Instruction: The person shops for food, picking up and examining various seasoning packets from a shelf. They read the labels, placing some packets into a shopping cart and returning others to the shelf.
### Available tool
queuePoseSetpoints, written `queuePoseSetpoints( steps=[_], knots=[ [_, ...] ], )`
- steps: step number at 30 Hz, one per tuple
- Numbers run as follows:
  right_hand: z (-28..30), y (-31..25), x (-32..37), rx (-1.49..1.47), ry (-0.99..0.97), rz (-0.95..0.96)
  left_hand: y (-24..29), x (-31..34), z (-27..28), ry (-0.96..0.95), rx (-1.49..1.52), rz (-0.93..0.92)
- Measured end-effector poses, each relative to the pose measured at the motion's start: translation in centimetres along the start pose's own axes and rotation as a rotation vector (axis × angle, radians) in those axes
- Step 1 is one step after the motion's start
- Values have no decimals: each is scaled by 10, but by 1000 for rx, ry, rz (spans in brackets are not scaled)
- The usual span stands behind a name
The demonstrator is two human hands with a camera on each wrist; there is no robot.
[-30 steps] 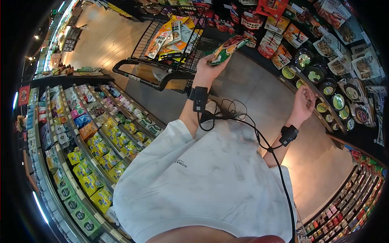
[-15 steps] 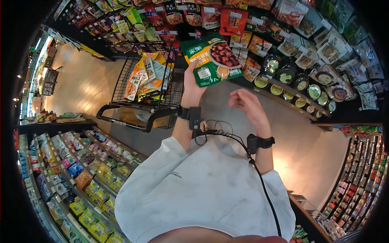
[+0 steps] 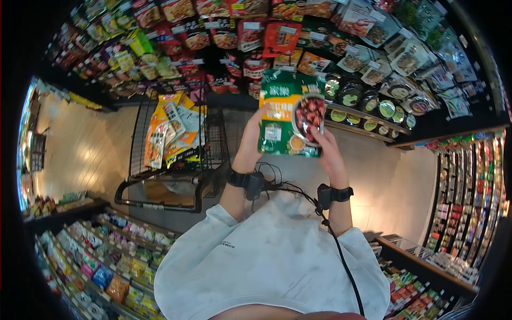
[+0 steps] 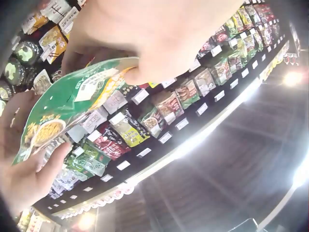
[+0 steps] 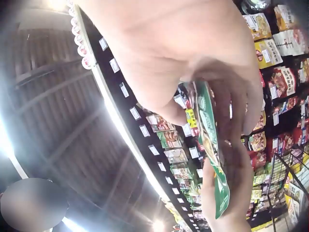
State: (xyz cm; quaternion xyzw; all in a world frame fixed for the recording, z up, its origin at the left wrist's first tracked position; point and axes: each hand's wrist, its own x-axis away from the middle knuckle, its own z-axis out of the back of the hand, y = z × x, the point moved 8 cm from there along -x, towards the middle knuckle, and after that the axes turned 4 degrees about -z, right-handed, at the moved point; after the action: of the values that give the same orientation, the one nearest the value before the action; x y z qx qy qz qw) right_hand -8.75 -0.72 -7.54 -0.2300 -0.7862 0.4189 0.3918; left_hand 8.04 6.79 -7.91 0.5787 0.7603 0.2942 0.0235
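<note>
A green food pouch (image 3: 279, 85) with a picture of a dark dish in a bowl is held upright in front of the chest. My left hand (image 3: 251, 136) grips its left edge, thumb on the printed front. On the lower right corner, my right hand (image 3: 332, 154) pinches the pouch with the thumb over the bowl picture. The left wrist view shows the pouch (image 4: 63, 104) bowed between both hands. Seen almost edge-on in the right wrist view, the pouch (image 5: 207, 121) has fingers behind it.
A black wire shopping cart (image 3: 160, 200) stands on the left, carrying several orange and yellow pouches (image 3: 162, 133). Ahead, a wall of hanging packets (image 3: 280, 40) faces me, with round lidded tubs (image 3: 386, 108) low at the right. Racks of small bags (image 3: 101, 277) line the lower left.
The pouch has turned from edge-on to face me, held up in the left hand. My right hand has come from the right side onto its corner. The view has swung toward the shelf.
</note>
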Motion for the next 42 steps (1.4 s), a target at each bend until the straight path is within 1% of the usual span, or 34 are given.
queuePoseSetpoints(
  steps=[2,4,7,8,11,13,15,17,19,20,22,24,26,28,31,32,33,34,37,41,42],
  knots=[
    [12,-1,-1,-26,53,19,-19,-11,9,-9,-100,126],
    [27,0,0,-57,99,30,-35,-22,11,-45,-132,161],
    [43,-9,7,-30,175,58,-48,-31,-3,-111,-182,216],
    [47,-11,7,-47,156,67,-52,-35,-9,-132,-195,234],
    [78,-10,-3,-19,166,122,-56,-45,-33,-202,-195,160],
    [95,-14,-9,-42,197,159,-59,-57,-37,-208,-222,91],
    [90,-38,-10,-95,225,188,-63,-69,-43,-211,-258,29],
    [109,-42,-28,-69,180,199,-69,-83,-49,-204,-300,-23],
    [122,-50,-45,-76,111,176,-75,-100,-48,-163,-316,-60],
    [124,-58,-50,-134,74,152,-75,-105,-56,-146,-316,-71],
    [143,-68,-65,-125,52,144,-76,-120,-70,-111,-331,-130],
    [163,-77,-79,-150,47,141,-80,-131,-88,-103,-361,-145],
    [176,-91,-91,-199,-32,141,-88,-147,-101,-91,-394,-148],
    [189,-98,-102,-219,-74,129,-97,-166,-98,-71,-431,-142],
    [204,-98,-129,-181,-89,137,-106,-186,-80,123,-459,-217],
    [206,-100,-137,-149,-91,156,-107,-185,-85,114,-460,-180],
    [209,-101,-145,-113,-93,174,-103,-180,-93,104,-458,-144],
    [214,-94,-160,-97,-89,152,-99,-175,-102,93,-452,-110],
    [226,-78,-198,-71,-27,134,-44,-160,-141,139,-856,-524],
    [232,-60,-249,-66,30,59,9,-141,-201,-77,-847,-539],
    [227,-63,-254,-43,54,37,20,-137,-212,-113,-863,-576]
  ],
)
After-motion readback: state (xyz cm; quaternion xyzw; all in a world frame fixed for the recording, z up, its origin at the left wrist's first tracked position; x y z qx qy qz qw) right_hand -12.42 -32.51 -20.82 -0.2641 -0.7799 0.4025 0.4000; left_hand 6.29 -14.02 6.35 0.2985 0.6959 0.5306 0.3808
